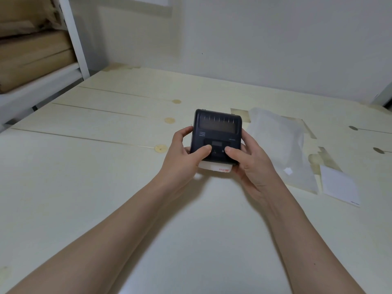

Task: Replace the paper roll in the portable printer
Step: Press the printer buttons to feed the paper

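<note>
So the portable printer (216, 135) sits in the middle of the table (106, 187), held from both sides. The left hand (186, 153) wraps the left edge with its thumb pressed on the front control panel, and the right hand (246, 160) mirrors it on the right edge, thumb down by the buttons. Both sets of fingers are closed around the body, so it's a firm two-handed clamp. My guess is that's to keep the thing steady while feeling for the cover latch (the lid looks shut right now, so the swap hasn't really started or it's already closed up, can't tell which).

The printer is a chunky dark rounded-corner box, matte plastic, with a glossy tinted window across the far half and a small screen near the thumbs. Poking out under its near edge is something white with red print (218, 167), maybe paper or a label, hard to say.

Off to the right lies a crinkly translucent plastic bag (280, 149), flat and empty-looking, and nearer right a small white card or sheet (339, 187). I can't spot a fresh roll anywhere. The table itself is pale, smooth boards with round plugs.
</note>
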Action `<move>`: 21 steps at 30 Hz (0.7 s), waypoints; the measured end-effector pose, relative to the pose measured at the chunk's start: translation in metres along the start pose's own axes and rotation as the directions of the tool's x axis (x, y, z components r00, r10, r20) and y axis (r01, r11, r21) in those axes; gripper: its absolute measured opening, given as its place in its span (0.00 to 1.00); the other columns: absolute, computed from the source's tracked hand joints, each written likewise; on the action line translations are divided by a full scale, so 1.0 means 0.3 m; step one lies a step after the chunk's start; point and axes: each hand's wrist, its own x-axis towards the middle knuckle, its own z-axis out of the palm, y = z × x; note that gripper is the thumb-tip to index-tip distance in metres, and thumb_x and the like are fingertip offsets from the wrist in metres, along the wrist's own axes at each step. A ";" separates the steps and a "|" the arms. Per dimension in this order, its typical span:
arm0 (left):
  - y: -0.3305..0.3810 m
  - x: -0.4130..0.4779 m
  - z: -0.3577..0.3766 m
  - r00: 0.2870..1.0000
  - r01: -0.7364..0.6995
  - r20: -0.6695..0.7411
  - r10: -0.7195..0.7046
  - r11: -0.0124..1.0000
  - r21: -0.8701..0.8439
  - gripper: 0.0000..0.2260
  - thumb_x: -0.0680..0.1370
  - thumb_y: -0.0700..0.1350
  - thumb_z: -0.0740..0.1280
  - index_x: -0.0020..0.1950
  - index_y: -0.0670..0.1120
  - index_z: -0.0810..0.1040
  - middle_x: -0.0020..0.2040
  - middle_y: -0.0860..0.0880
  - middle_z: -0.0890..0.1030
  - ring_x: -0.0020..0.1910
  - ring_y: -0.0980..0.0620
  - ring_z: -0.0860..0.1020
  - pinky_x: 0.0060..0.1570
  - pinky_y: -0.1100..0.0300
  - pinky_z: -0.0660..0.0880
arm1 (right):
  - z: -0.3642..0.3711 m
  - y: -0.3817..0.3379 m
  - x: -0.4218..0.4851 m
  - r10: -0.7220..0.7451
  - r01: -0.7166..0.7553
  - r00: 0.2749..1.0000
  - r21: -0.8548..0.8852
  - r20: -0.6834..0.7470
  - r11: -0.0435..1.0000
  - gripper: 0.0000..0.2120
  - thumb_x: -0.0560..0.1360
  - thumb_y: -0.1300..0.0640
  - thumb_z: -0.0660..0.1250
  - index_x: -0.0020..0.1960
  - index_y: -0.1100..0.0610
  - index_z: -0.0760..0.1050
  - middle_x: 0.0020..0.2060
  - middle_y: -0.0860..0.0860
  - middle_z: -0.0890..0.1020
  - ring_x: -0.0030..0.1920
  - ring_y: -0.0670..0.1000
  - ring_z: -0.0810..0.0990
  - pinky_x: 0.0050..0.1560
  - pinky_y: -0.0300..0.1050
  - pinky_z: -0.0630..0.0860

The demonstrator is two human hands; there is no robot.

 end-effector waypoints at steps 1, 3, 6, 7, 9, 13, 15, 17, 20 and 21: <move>0.001 -0.001 0.000 1.000 0.001 0.004 -0.001 1.000 0.001 0.28 0.75 0.46 0.72 0.72 0.57 0.65 0.51 0.41 0.84 0.50 0.48 0.83 0.58 0.47 0.77 | -0.001 0.000 0.000 0.001 -0.001 1.000 0.005 0.005 1.000 0.26 0.77 0.69 0.63 0.72 0.51 0.69 0.62 0.59 0.81 0.60 0.60 0.81 0.60 0.57 0.78; 0.001 -0.002 -0.002 1.000 0.007 0.011 -0.006 1.000 -0.012 0.29 0.74 0.46 0.72 0.72 0.56 0.65 0.51 0.41 0.84 0.51 0.46 0.84 0.60 0.45 0.77 | -0.003 0.002 0.000 0.001 -0.002 1.000 0.012 0.012 1.000 0.26 0.77 0.68 0.64 0.72 0.51 0.69 0.62 0.59 0.81 0.60 0.60 0.82 0.59 0.55 0.79; 0.001 -0.001 -0.002 1.000 0.006 0.013 -0.006 1.000 -0.004 0.30 0.72 0.48 0.72 0.71 0.57 0.65 0.51 0.42 0.85 0.51 0.47 0.84 0.60 0.45 0.76 | -0.002 0.002 0.001 0.000 -0.001 1.000 0.011 0.012 1.000 0.26 0.77 0.68 0.64 0.72 0.51 0.69 0.62 0.59 0.81 0.60 0.60 0.82 0.58 0.55 0.79; 0.001 -0.001 -0.001 1.000 0.007 0.011 -0.007 1.000 -0.003 0.30 0.71 0.48 0.72 0.71 0.57 0.65 0.51 0.42 0.85 0.51 0.47 0.84 0.60 0.45 0.76 | -0.002 0.002 0.002 -0.001 0.001 1.000 0.012 0.013 1.000 0.25 0.77 0.68 0.63 0.72 0.51 0.69 0.61 0.59 0.81 0.60 0.60 0.82 0.58 0.55 0.79; 0.002 0.001 0.001 1.000 0.010 0.007 -0.010 1.000 -0.001 0.32 0.69 0.50 0.71 0.71 0.58 0.65 0.50 0.42 0.85 0.51 0.47 0.84 0.60 0.44 0.76 | -0.001 0.000 0.001 -0.004 0.003 1.000 0.021 0.020 1.000 0.23 0.78 0.67 0.62 0.71 0.52 0.70 0.61 0.58 0.82 0.59 0.59 0.82 0.59 0.56 0.79; -0.003 0.005 0.001 1.000 0.016 0.004 -0.016 1.000 0.003 0.32 0.67 0.52 0.71 0.71 0.59 0.65 0.52 0.40 0.84 0.52 0.46 0.83 0.61 0.43 0.76 | 0.003 -0.004 -0.002 -0.002 0.001 0.999 0.026 0.034 1.000 0.22 0.79 0.66 0.61 0.71 0.52 0.71 0.61 0.59 0.82 0.60 0.60 0.82 0.58 0.56 0.79; -0.002 0.006 0.001 1.000 0.018 0.003 -0.018 1.000 0.002 0.33 0.67 0.52 0.71 0.71 0.58 0.65 0.52 0.40 0.84 0.52 0.46 0.83 0.61 0.44 0.76 | 0.004 -0.004 -0.003 0.002 -0.003 1.000 0.026 0.030 1.000 0.22 0.79 0.66 0.61 0.71 0.52 0.70 0.62 0.59 0.81 0.60 0.60 0.82 0.58 0.55 0.79; -0.001 0.005 0.000 1.000 0.017 -0.001 -0.017 1.000 0.010 0.32 0.68 0.52 0.72 0.71 0.58 0.65 0.52 0.39 0.84 0.52 0.46 0.83 0.59 0.47 0.77 | 0.004 -0.006 -0.003 0.003 -0.004 1.000 0.023 0.027 1.000 0.23 0.79 0.66 0.61 0.71 0.52 0.70 0.62 0.59 0.81 0.60 0.60 0.82 0.57 0.55 0.79; -0.004 0.005 -0.003 1.000 0.008 -0.002 -0.008 1.000 0.028 0.30 0.73 0.49 0.72 0.71 0.58 0.65 0.50 0.42 0.83 0.44 0.55 0.82 0.48 0.57 0.76 | 0.004 -0.008 -0.004 -0.001 0.001 1.000 0.023 0.025 1.000 0.23 0.79 0.67 0.61 0.71 0.52 0.70 0.62 0.58 0.81 0.60 0.60 0.82 0.57 0.55 0.79; -0.004 0.005 -0.004 1.000 0.006 -0.003 -0.006 0.999 0.033 0.29 0.74 0.48 0.72 0.71 0.58 0.65 0.49 0.43 0.83 0.41 0.58 0.81 0.46 0.60 0.74 | 0.004 -0.008 -0.005 -0.004 0.003 1.000 0.023 0.026 1.000 0.23 0.79 0.67 0.61 0.71 0.52 0.70 0.62 0.58 0.81 0.59 0.60 0.82 0.57 0.54 0.79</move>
